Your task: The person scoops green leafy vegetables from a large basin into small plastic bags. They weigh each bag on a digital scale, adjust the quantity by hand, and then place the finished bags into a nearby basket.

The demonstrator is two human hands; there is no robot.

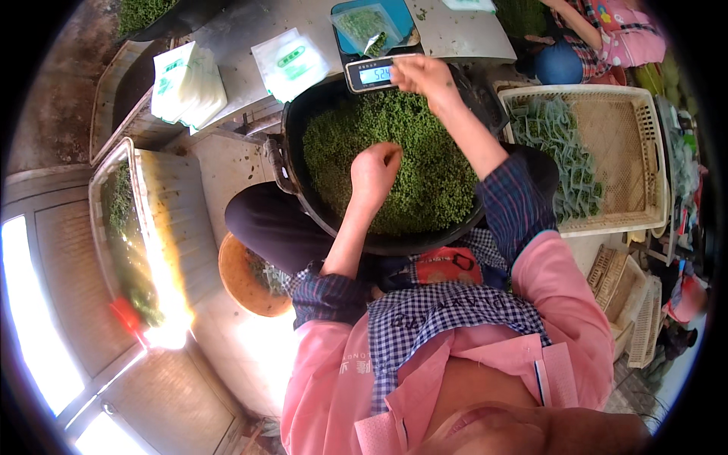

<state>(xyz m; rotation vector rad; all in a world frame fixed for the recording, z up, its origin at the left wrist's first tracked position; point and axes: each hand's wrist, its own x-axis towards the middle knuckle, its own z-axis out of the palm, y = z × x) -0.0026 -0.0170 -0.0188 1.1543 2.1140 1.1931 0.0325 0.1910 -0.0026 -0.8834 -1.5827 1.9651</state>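
Right hand [425,80] farther forward than left hand [374,174]
Left hand curled inward, right forearm [474,136] stretched ahead, its fingers bent toward the left

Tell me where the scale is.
In the head view, the scale sits at top centre on the grey table, under a bag of greens, beyond the black tub, near the right hand.

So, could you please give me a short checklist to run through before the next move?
1. Bag on the scale: ok, lying on its blue platform.
2. Display lit: ok.
3. Display uncovered: not ok, fingers of the right hand overlap one end.
4. Left hand free: cannot tell, its fingers are curled above the tub.
5. Flat bags on the table: ok, stacked.
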